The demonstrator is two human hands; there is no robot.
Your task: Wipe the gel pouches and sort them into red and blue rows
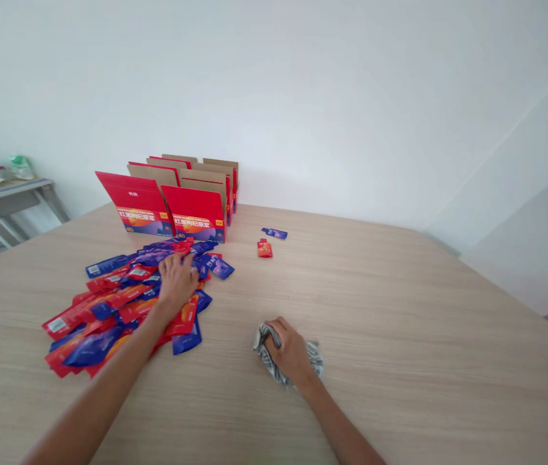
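Note:
My left hand (pixel 175 278) lies flat with fingers spread on a heap of red and blue sachets (pixel 109 307) scattered over the left part of the wooden table (pixel 399 336). My right hand (pixel 289 352) is closed round a crumpled striped grey cloth (pixel 315 358), pressing it onto the tabletop in the middle. Two stray sachets, one red (pixel 264 248) and one blue (pixel 274 233), lie apart beyond the heap.
Several open red cardboard boxes (pixel 191 213) stand in rows at the back of the table against the white wall. A grey side table (pixel 7 194) with bottles sits at the far left. The table's right edge runs near a wall corner.

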